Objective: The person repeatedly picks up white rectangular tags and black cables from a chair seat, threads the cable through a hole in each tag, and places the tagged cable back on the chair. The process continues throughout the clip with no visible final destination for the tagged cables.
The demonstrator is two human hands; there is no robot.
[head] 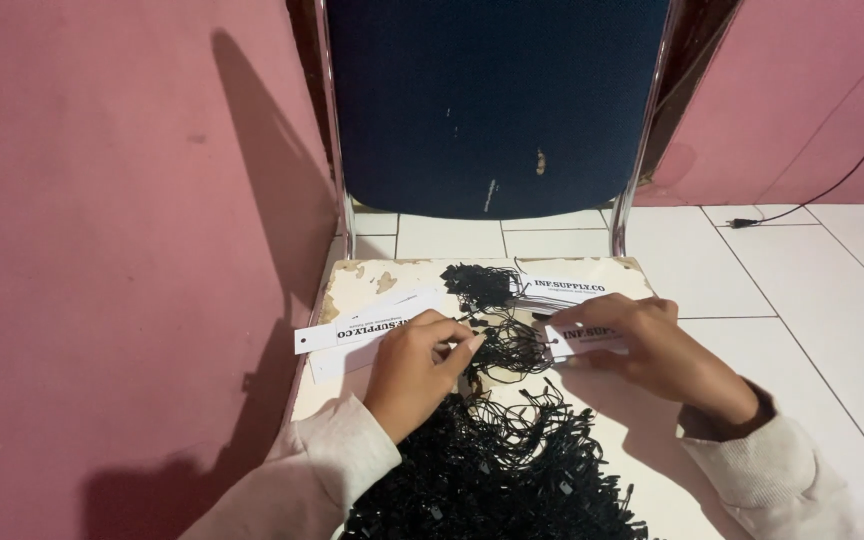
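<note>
Tag in right hand: white rectangular paper hang tag (584, 338) with dark print, lying flat and roughly level, its left end poking out past the fingers; most of its right part is covered by the hand.
Cord: thin black loop cord (507, 345), tangled into a small loose bunch, sitting between the two hands and touching the tag's left end.
Right hand (652, 350): palm down over the tag, fingers curled, pinching the tag against the board.
Left hand (417, 365): fingers bent, thumb and forefinger closed on a strand of the black cord just left of the bunch.
Position: tag and cord lie at the middle of the board, directly between the fingertips of both hands.
Board (642, 440): pale, worn surface with chipped edges at the far corners, resting on the floor.
Cord heap (497, 470): large dense pile of black cords at the near edge, between the forearms.
Small cord clump (479, 283): further black cords at the far edge.
Other tags: white tags fanned out left (352, 335), under the left hand's far side; another stack (567, 290) beyond the right hand.
Surroundings: dark blue chair back (492, 100) with metal frame, pink wall (102, 250), white tiled floor (812, 300), black cable (832, 185).
</note>
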